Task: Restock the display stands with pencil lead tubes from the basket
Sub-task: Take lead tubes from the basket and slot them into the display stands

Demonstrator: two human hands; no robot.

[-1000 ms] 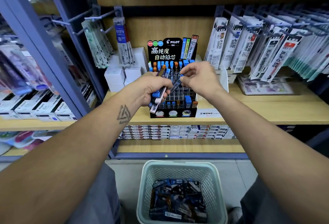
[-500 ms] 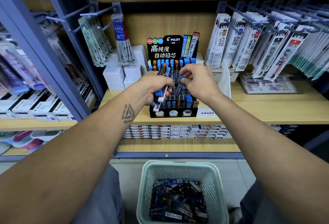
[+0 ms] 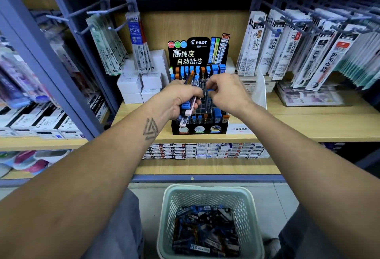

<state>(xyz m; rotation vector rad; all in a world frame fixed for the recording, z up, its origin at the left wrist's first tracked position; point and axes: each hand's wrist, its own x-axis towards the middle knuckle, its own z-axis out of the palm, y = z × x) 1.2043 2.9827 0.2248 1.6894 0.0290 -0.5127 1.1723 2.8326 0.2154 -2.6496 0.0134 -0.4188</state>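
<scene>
A black Pilot display stand (image 3: pixel 198 130) sits on the wooden shelf, its slots holding blue- and orange-capped lead tubes. My left hand (image 3: pixel 176 99) grips a bundle of lead tubes (image 3: pixel 188 107) in front of the stand's left side. My right hand (image 3: pixel 228 92) pinches one blue-capped lead tube (image 3: pixel 208 99) upright over the stand's middle slots. On the floor below stands a pale green basket (image 3: pixel 251 217) with several more tubes in it.
White boxes (image 3: pixel 141 86) stand left of the stand. Refill packs hang from pegs to the left (image 3: pixel 107 46) and right (image 3: pixel 304 53). The wooden shelf (image 3: pixel 308 123) runs right; small boxes (image 3: pixel 205 150) line the shelf below.
My right hand has lowered the single tube from a slant to upright over the stand's slots. The left hand keeps its bundle in place. The view has tilted down slightly.
</scene>
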